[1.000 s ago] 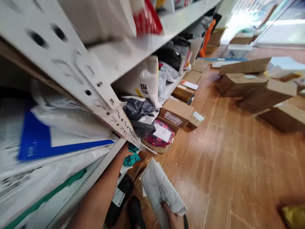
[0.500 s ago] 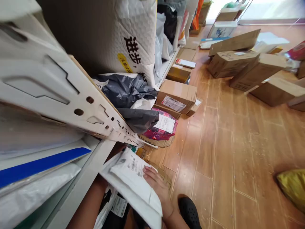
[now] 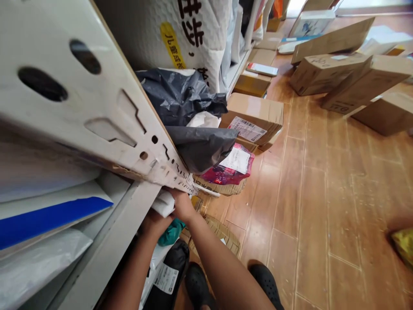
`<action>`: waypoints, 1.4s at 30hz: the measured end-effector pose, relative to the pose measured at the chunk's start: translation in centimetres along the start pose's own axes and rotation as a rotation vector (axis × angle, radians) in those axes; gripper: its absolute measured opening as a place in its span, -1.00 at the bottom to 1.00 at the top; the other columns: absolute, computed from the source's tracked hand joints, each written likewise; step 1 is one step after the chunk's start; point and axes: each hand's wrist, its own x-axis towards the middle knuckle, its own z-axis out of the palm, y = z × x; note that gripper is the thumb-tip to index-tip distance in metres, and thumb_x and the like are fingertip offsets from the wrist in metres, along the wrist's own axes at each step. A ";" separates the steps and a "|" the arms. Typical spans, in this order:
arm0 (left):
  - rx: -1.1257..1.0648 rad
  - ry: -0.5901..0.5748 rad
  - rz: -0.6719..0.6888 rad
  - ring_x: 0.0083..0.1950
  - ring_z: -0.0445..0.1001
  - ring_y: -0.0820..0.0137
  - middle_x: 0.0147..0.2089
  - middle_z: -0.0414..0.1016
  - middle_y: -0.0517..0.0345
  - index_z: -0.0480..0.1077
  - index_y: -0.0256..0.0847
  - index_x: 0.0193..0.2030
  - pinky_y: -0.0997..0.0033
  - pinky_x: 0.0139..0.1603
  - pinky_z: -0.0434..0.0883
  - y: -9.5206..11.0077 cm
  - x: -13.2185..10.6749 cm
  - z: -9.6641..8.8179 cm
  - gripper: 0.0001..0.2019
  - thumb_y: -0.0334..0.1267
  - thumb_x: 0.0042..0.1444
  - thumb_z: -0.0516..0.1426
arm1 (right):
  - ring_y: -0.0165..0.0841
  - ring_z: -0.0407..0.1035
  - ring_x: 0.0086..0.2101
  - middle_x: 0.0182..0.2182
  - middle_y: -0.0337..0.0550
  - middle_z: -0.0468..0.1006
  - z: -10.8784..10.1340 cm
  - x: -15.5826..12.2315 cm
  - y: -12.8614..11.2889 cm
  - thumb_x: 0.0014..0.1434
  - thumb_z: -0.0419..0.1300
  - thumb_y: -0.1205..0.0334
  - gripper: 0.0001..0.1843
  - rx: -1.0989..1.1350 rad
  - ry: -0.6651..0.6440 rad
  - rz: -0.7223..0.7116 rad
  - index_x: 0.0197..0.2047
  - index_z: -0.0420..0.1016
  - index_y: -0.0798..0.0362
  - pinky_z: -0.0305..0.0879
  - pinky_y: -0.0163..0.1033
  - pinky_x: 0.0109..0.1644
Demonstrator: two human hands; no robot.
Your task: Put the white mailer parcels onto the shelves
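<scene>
A white mailer bag (image 3: pixel 163 203) is partly inside the lower shelf, mostly hidden by the shelf upright. From below, my left hand (image 3: pixel 157 224) grips it, its fingers out of sight. My right hand (image 3: pixel 181 204) closes on its other side, fingertips hidden behind the upright. Just under my hands lies a crumpled teal bag (image 3: pixel 172 232). Lower down is a black wrapped parcel (image 3: pixel 167 277) with a white label.
A perforated white shelf upright (image 3: pixel 129 125) stands close in front. Beyond it are dark grey bags (image 3: pixel 203 146), a pink parcel (image 3: pixel 232 165) and a cardboard box (image 3: pixel 254 116). More boxes (image 3: pixel 325 71) sit on the wooden floor (image 3: pixel 309 206). A flattened brown package (image 3: pixel 222 234) lies near my feet.
The white mailer bag has gone from in front of me into the shelf. My right hand has moved up and left from its flat face. The teal bag and black parcel are now exposed.
</scene>
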 end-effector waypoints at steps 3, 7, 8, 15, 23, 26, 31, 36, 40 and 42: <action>0.188 0.040 0.000 0.13 0.41 -0.19 -0.04 0.54 -0.31 0.53 -0.42 -0.07 -0.09 0.26 0.26 0.0 -0.7 0.2 -0.59 -0.13 0.00 0.24 | -0.12 0.33 0.17 0.26 0.08 0.38 0.6 0.3 1.0 -0.02 0.21 0.47 -0.47 -0.075 -0.068 0.177 0.09 0.48 0.18 0.23 -0.05 0.31; 0.269 0.172 0.180 0.21 0.35 -0.16 0.06 0.52 -0.28 0.52 -0.34 -0.02 -0.13 0.33 0.20 -0.9 -1.7 0.4 -0.53 -0.15 -0.06 0.15 | -0.11 0.33 0.18 0.25 0.04 0.39 0.7 0.0 1.6 0.02 0.24 0.45 -0.43 -0.057 -0.107 0.234 0.14 0.43 0.08 0.25 -0.01 0.30; 0.230 0.224 0.213 0.21 0.36 -0.15 0.05 0.52 -0.28 0.53 -0.35 -0.05 -0.17 0.35 0.17 -1.2 -1.8 0.3 -0.55 -0.14 -0.03 0.09 | -0.12 0.31 0.19 0.25 0.00 0.40 0.5 -0.1 1.5 0.03 0.24 0.43 -0.42 -0.049 -0.108 0.231 0.16 0.42 0.03 0.24 -0.02 0.31; 0.195 0.438 0.182 0.17 0.39 -0.17 0.03 0.50 -0.41 0.47 -0.45 -0.05 -0.27 0.31 0.19 -1.8 -2.1 0.1 -0.51 -0.13 0.10 -0.07 | -0.11 0.31 0.19 0.20 0.03 0.44 -0.3 -0.3 0.8 0.08 0.20 0.42 -0.37 0.018 -0.054 0.258 0.25 0.33 0.00 0.12 0.05 0.39; 0.474 0.401 0.052 0.30 0.21 -0.35 0.33 0.18 -0.58 0.31 -0.54 0.26 -0.33 0.19 0.30 -0.3 -5.3 2.2 -0.28 -0.01 0.08 0.24 | 0.02 0.27 0.21 0.19 0.24 0.40 -1.0 -2.3 0.0 -0.05 0.28 0.40 -0.18 -0.114 -0.124 0.319 0.31 0.23 0.23 0.21 0.07 0.33; 0.464 0.304 0.013 0.33 0.20 -0.31 0.35 0.13 -0.60 0.26 -0.56 0.30 -0.33 0.24 0.27 -0.4 -4.9 2.5 -0.26 -0.06 0.09 0.25 | 0.09 0.32 0.12 0.12 0.25 0.44 -0.9 -3.8 -2.2 -0.01 0.35 0.17 -0.17 -0.231 -0.037 0.346 0.30 0.26 0.24 0.33 0.14 0.21; 0.357 0.345 -0.005 0.37 0.12 -0.34 0.41 0.01 -0.60 0.19 -0.48 0.37 -0.40 0.26 0.22 -0.6 -5.5 2.1 -0.25 -0.04 0.14 0.21 | -0.01 0.28 0.17 0.19 0.16 0.39 0.3 -3.3 -3.6 0.24 0.12 0.28 -0.47 -0.329 0.063 0.270 0.27 0.33 0.18 0.31 0.07 0.25; 0.140 0.660 -0.068 0.42 0.04 -0.31 0.35 0.07 -0.69 0.13 -0.65 0.35 -0.33 0.34 0.12 -1.8 -12.2 2.6 -0.25 0.05 0.29 0.03 | -0.06 0.33 0.13 0.13 0.14 0.45 -0.6 -3.5 -2.1 0.25 0.08 0.32 -0.54 -0.227 0.033 0.208 0.21 0.37 0.16 0.34 0.04 0.23; 0.042 0.658 -0.118 0.34 0.22 -0.24 0.24 0.25 -0.69 0.26 -0.74 0.24 -0.21 0.33 0.20 -3.8 -15.0 2.3 -0.33 0.00 0.32 -0.04 | -0.06 0.25 0.20 0.15 0.22 0.39 0.3 -9.1 -1.4 0.26 0.13 -0.02 -0.40 -0.063 0.391 0.390 0.23 0.25 0.17 0.20 0.15 0.33; 0.059 0.624 -0.100 0.31 0.27 -0.20 0.21 0.33 -0.60 0.36 -0.65 0.16 -0.21 0.36 0.16 -4.9 -13.8 1.4 -0.40 -0.05 0.33 -0.09 | -0.01 0.27 0.19 0.16 0.31 0.33 2.3 -13.1 -1.5 0.26 0.05 -0.16 -0.31 0.109 0.542 0.641 0.24 0.17 0.20 0.25 0.22 0.28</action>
